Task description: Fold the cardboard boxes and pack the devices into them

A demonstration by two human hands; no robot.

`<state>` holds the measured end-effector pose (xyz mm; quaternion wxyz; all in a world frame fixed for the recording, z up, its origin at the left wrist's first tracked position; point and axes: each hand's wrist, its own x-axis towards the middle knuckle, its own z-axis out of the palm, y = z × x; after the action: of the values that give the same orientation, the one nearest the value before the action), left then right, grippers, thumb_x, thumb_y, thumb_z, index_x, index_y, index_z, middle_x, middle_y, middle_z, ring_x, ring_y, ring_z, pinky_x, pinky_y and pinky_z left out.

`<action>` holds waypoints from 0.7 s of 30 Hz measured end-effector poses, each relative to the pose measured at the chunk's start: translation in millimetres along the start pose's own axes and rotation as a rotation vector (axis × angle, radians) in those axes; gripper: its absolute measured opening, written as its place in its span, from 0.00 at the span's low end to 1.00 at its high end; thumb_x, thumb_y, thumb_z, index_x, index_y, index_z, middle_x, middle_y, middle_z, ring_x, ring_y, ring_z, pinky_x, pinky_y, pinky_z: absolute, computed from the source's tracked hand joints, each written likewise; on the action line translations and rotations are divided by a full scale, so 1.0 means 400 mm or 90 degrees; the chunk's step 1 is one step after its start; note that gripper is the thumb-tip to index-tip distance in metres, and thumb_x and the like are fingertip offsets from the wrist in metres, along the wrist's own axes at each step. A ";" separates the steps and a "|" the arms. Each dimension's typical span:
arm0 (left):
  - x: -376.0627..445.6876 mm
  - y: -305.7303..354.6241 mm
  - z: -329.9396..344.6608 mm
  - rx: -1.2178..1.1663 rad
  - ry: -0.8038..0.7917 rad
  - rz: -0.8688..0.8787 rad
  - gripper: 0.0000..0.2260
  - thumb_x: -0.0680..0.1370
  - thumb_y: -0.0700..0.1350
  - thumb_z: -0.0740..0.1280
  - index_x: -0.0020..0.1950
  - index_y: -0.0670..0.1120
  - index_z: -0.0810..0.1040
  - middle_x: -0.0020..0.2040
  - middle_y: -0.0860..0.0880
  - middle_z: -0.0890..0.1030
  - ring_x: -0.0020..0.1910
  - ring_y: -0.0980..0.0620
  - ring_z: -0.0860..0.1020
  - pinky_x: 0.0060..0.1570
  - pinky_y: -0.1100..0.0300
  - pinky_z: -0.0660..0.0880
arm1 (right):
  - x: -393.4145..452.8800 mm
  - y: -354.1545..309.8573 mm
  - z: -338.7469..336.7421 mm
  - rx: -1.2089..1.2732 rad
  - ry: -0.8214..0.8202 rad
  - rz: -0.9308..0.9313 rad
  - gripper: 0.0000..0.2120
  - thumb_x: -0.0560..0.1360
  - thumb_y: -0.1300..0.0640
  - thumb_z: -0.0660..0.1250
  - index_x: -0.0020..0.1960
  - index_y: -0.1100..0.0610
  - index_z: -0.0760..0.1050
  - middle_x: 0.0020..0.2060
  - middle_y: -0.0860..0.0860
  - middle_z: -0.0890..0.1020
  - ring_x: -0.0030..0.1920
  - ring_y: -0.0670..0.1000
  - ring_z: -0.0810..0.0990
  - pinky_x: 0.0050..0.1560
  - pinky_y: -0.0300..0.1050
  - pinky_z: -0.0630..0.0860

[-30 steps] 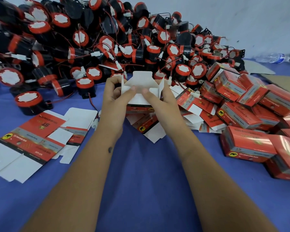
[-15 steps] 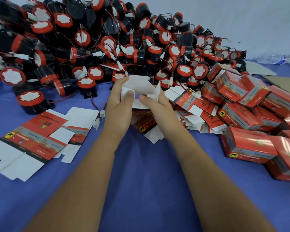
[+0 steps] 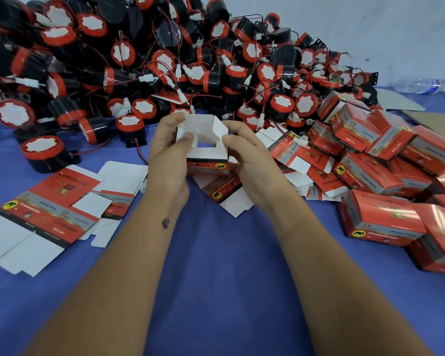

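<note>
The half-folded box point(image 3: 206, 147) is held above the blue table point(image 3: 229, 265), its white flaps up. The left hand point(image 3: 168, 152) grips its left side, thumb on a flap; the right hand point(image 3: 252, 160) pinches the right flap. Beyond the box lies the heap of devices point(image 3: 165, 60) (black, red-capped); right of it, seemingly closed boxes point(image 3: 378, 217); left, flat blanks point(image 3: 44, 214).
</note>
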<state>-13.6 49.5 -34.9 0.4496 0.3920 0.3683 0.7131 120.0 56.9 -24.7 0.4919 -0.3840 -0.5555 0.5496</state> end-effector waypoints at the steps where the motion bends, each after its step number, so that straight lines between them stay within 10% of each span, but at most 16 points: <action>1: 0.000 0.000 0.000 -0.002 -0.004 -0.005 0.18 0.81 0.30 0.58 0.52 0.54 0.76 0.57 0.49 0.80 0.47 0.55 0.79 0.37 0.64 0.76 | 0.000 0.002 -0.001 -0.006 -0.006 -0.008 0.12 0.80 0.57 0.61 0.60 0.49 0.77 0.50 0.50 0.81 0.45 0.45 0.80 0.46 0.46 0.78; 4: -0.002 0.002 0.000 -0.008 -0.012 -0.019 0.19 0.81 0.30 0.58 0.55 0.55 0.76 0.58 0.48 0.80 0.47 0.53 0.80 0.36 0.63 0.77 | -0.004 0.003 -0.003 -0.017 -0.021 -0.029 0.12 0.79 0.57 0.61 0.56 0.43 0.77 0.47 0.48 0.81 0.47 0.49 0.79 0.52 0.56 0.76; 21: 0.002 0.003 -0.001 -0.017 -0.019 -0.042 0.17 0.81 0.32 0.59 0.54 0.54 0.78 0.56 0.51 0.82 0.45 0.57 0.82 0.38 0.63 0.77 | -0.009 -0.003 -0.013 -0.005 -0.062 -0.034 0.15 0.80 0.63 0.61 0.56 0.44 0.76 0.46 0.48 0.80 0.42 0.43 0.81 0.44 0.43 0.79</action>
<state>-14.8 49.6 -33.8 0.4833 0.3844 0.3649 0.6968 126.1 54.6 -24.3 0.4771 -0.3437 -0.5911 0.5521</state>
